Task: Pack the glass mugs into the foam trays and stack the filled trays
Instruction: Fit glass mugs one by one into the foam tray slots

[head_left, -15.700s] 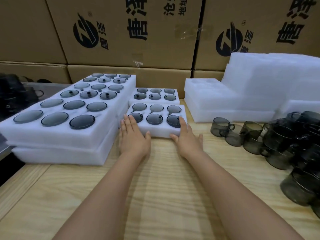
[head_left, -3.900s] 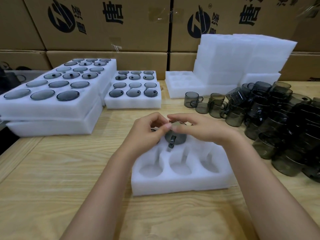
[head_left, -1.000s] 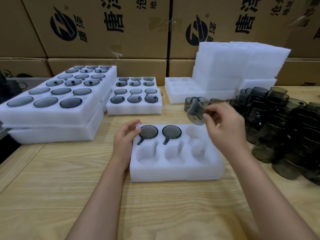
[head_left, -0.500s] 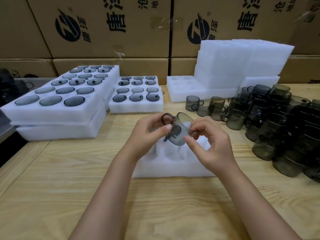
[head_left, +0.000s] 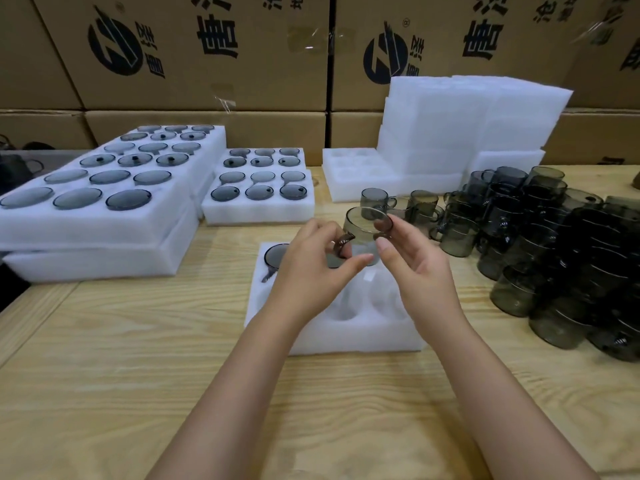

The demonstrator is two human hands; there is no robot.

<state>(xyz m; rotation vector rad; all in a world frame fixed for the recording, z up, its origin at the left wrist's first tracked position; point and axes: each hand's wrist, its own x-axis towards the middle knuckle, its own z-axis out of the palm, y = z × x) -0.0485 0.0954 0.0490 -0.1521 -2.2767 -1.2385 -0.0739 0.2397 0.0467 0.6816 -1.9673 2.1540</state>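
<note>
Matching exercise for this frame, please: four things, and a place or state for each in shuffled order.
Things:
1 held mug
2 near tray
3 loose mugs
4 empty foam stack

Places or states:
A heaped at the right
B back right, piled high
C in the air between left hand and right hand
D front centre, partly filled

Pairs: 1-C, 2-D, 3-A, 4-B

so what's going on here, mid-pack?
A person is packing smoky glass mugs into foam trays. The left hand and right hand together hold one mug above the open tray in front, not yet seated. At least one seated mug fills its far-left pocket; the near pockets are empty. At left sit filled trays, stacked; loose mugs crowd the right.
</note>
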